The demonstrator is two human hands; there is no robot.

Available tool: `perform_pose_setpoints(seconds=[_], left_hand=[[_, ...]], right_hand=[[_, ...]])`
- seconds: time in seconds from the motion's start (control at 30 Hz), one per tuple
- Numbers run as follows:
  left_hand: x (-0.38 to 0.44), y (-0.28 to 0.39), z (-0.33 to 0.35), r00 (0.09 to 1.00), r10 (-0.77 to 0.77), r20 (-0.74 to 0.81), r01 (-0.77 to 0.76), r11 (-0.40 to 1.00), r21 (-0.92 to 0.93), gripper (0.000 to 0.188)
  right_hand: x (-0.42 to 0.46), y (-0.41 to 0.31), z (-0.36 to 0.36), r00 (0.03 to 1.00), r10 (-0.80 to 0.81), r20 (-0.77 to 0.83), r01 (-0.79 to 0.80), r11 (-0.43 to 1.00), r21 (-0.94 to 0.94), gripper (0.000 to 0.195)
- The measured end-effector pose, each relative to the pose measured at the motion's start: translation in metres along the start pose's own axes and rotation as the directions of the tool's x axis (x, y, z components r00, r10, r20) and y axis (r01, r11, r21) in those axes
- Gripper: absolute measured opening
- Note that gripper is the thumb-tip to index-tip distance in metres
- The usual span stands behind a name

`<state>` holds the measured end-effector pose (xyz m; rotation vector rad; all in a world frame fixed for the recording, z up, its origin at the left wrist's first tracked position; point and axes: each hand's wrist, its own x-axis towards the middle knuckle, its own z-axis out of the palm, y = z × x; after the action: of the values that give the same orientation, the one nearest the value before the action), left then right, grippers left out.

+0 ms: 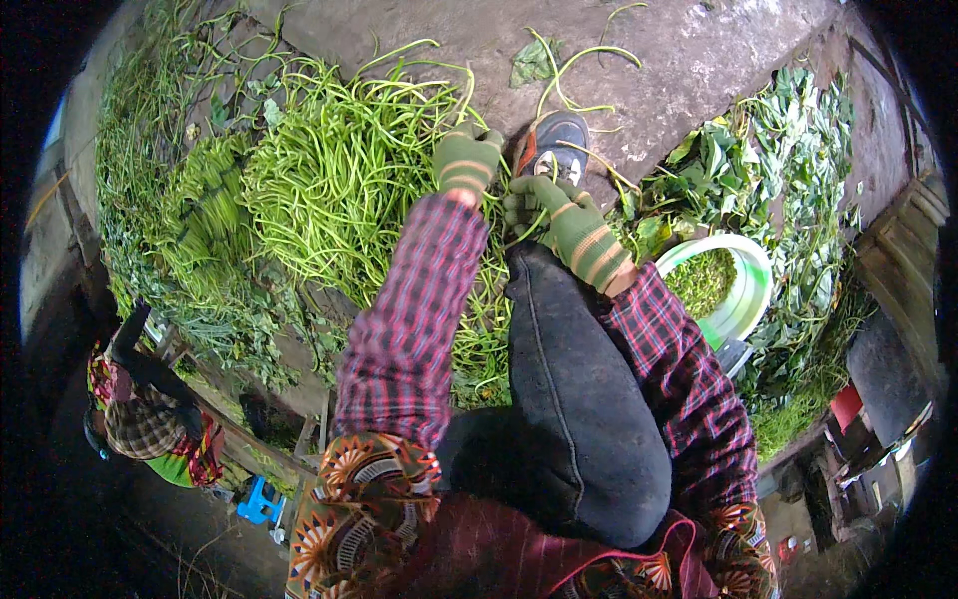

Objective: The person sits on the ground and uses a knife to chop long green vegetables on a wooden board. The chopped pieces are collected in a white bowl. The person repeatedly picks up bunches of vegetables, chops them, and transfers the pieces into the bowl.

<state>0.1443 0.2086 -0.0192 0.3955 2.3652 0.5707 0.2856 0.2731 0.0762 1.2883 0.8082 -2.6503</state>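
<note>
My left hand (469, 159), in a green striped knit glove, is at the right edge of a large heap of long green stems (337, 172). Its fingers are closed around the end of a stem (470, 93) that rises above them. My right hand (561, 213), in a matching glove, is bent over my knee, just below my shoe (557, 146). A green stem (528, 227) passes through its curled fingers. Left of the large heap lie tied bundles of stems (209, 202).
A green and white plastic basin (752, 281) with small green pieces stands at my right. Leafy greens (793, 157) spread behind it. Loose stems (557, 75) lie on the concrete floor (696, 45). Another person (153, 419) is at lower left, near a blue plastic stool (260, 502).
</note>
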Motion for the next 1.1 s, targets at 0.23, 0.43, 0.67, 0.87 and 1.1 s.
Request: perform_pose_setpoints(seconds=[0.23,0.43,0.67,0.87,1.1], left_hand=[[-0.085,0.021,-0.070,0.693,0.720,0.042,-0.714,0.694,-0.095,0.006],[-0.100,0.027,-0.083,0.640,0.662,0.389,-0.706,0.707,-0.041,0.010],[-0.014,0.056,-0.068,0.850,0.459,0.258,-0.445,0.888,-0.114,0.021],[0.055,0.104,0.012,0.914,0.318,0.253,-0.387,0.871,0.303,0.036],[0.068,0.107,0.038,0.934,0.318,0.161,-0.356,0.847,0.394,0.028]], right_hand=[[-0.010,-0.008,-0.004,0.857,-0.497,0.133,0.420,0.527,-0.739,0.035],[-0.010,-0.010,0.010,0.973,-0.218,-0.080,0.219,0.976,-0.004,0.025],[-0.013,-0.023,0.012,0.938,0.012,-0.347,-0.021,1.000,-0.023,0.020],[0.000,-0.003,0.004,0.983,-0.025,-0.183,0.060,0.980,0.192,0.020],[0.007,0.011,-0.008,0.976,-0.155,-0.154,0.108,0.955,-0.277,0.014]])
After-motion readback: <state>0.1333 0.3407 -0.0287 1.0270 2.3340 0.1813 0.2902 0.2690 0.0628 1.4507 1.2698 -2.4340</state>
